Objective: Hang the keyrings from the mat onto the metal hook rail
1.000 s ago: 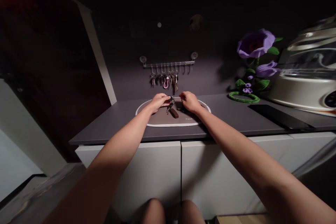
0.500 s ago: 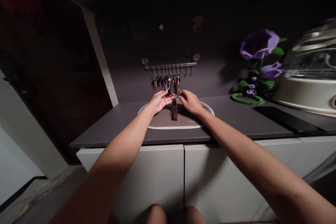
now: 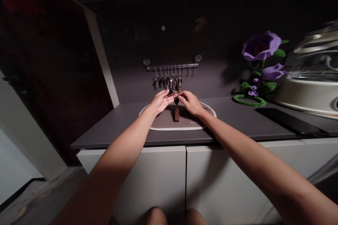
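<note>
Head view, hands. Left hand point(image 3: 160, 102): palm partly up, thumb closed over a black piece point(image 3: 171, 91) of a key bunch, other fingers stretched beneath. Right hand point(image 3: 190, 102): thumb and fingertips drawn narrow, meeting the bunch from the right; too small to tell whether they grip it.

Head view, item handled. One key bunch, between the hands, over the far half of an oval mat point(image 3: 169, 125); includes a round black fob point(image 3: 176, 100) and, below it, a long brown fob point(image 3: 177, 113), upright. Contact of its lower end with the mat: cannot be told.

Head view, surroundings. Dark counter point(image 3: 111, 123), under the mat. Hook rail point(image 3: 185, 66), on the far wall, keys point(image 3: 156, 83) along its left and middle hooks. To the right: purple flower point(image 3: 261, 46), green ring point(image 3: 249, 104), flat black slab point(image 3: 290, 121).

Step in hand, as judged: two-handed fingering of the bunch near its ring. Next move calls for a steady left hold, the right fingertips working precisely, the brown fob kept clear.
</note>
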Demonstrator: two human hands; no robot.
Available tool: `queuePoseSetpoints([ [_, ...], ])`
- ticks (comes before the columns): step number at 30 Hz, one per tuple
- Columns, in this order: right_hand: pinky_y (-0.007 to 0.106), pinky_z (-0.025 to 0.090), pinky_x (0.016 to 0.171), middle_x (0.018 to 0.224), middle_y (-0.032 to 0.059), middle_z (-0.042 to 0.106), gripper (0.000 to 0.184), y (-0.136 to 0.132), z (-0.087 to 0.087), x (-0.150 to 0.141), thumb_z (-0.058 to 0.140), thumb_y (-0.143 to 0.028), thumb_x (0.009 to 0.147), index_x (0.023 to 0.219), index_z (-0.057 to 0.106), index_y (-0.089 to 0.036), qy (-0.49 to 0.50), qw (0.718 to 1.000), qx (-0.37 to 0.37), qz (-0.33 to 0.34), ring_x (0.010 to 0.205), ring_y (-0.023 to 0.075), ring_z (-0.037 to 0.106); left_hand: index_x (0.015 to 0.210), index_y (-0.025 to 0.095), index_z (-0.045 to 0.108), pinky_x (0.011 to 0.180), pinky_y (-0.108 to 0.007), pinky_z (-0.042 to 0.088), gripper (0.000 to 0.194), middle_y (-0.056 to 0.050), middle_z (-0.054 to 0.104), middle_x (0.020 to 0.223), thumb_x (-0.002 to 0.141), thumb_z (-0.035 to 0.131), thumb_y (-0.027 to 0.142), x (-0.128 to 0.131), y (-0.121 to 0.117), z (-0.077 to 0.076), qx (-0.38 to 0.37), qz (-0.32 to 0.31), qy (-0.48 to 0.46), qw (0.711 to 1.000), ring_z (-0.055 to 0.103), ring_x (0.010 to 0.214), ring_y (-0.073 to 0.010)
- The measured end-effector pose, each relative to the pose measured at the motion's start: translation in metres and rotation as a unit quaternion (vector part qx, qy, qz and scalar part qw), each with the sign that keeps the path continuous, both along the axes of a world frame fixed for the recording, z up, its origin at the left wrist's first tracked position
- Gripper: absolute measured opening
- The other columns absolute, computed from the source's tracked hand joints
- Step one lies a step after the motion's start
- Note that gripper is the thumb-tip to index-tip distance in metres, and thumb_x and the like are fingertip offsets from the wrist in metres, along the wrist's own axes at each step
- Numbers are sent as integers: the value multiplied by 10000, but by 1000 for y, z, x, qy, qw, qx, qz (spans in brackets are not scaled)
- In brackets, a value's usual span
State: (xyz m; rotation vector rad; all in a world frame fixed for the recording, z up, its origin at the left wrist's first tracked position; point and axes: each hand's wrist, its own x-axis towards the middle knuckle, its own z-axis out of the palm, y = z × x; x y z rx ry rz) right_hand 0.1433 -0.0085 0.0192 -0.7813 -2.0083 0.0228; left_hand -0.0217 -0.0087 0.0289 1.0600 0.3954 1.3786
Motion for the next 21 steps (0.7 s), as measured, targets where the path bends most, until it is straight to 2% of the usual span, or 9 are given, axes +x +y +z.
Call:
queuePoseSetpoints([
  [8,279,408,713,822,45,582,230,0,1,0,501,-375,798,843,638,-195,51,999,-1,17,761,146,519,770,125,504,922,-407,430,38,-111,677,813,798,512,149,0,1,0,-7,-2,-8,1000,639,895,-202],
  [16,300,402,808,825,33,600,199,3,5,3,579,-367,724,739,680,-195,162,984,-65,44,827,149,542,750,135,506,932,-408,425,29,-110,673,794,773,511,152,2,0,2,-24,13,-8,1000,640,886,-205],
  [21,293,415,780,818,32,612,222,2,8,4,577,-378,685,729,639,-169,257,958,-123,45,789,150,544,762,147,490,893,-440,442,88,-94,664,809,737,572,167,3,-1,-1,-27,13,20,999,642,868,-209],
])
